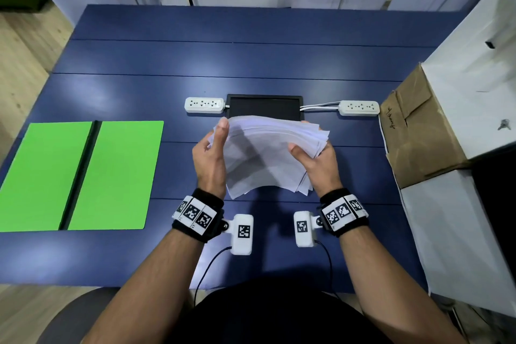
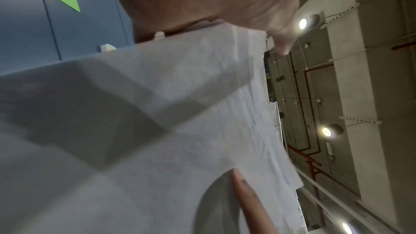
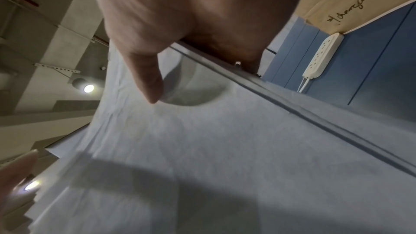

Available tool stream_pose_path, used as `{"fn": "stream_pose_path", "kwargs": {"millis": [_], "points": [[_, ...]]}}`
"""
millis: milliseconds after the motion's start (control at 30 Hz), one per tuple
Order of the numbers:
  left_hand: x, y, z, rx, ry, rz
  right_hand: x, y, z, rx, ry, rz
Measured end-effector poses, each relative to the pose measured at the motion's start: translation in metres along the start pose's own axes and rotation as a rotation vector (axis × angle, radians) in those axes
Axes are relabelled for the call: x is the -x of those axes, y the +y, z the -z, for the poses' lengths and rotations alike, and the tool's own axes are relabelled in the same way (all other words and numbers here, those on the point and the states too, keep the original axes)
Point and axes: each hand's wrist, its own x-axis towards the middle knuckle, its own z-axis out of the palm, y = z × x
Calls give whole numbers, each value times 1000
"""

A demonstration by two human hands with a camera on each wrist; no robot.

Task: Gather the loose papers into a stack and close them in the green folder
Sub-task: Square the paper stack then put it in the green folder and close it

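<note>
A stack of white papers [image 1: 268, 153] is held up above the blue table [image 1: 251, 58], slightly bowed, its edges uneven. My left hand [image 1: 212, 148] grips the stack's left side, thumb on top near the far corner. My right hand [image 1: 315, 159] grips the right side, thumb pressed on the top sheet. In the wrist views the papers [image 2: 157, 131] [image 3: 225, 149] fill most of the picture, with the right thumb [image 3: 146, 77] on them. The green folder [image 1: 83, 176] lies open and flat at the table's left, a black spine down its middle.
Two white power strips [image 1: 204, 105] [image 1: 359, 108] flank a black tray [image 1: 264, 107] just behind the papers. A brown cardboard box [image 1: 416, 131] and white boxes [image 1: 474, 78] stand along the right edge. Blue tabletop lies between the folder and my hands.
</note>
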Motion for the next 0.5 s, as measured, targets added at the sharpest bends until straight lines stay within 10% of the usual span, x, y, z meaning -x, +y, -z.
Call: {"fn": "stream_pose_path", "kwargs": {"millis": [500], "points": [[2,-2,-8,-46,60,32,8,-24,-23,-98,338,91]]}}
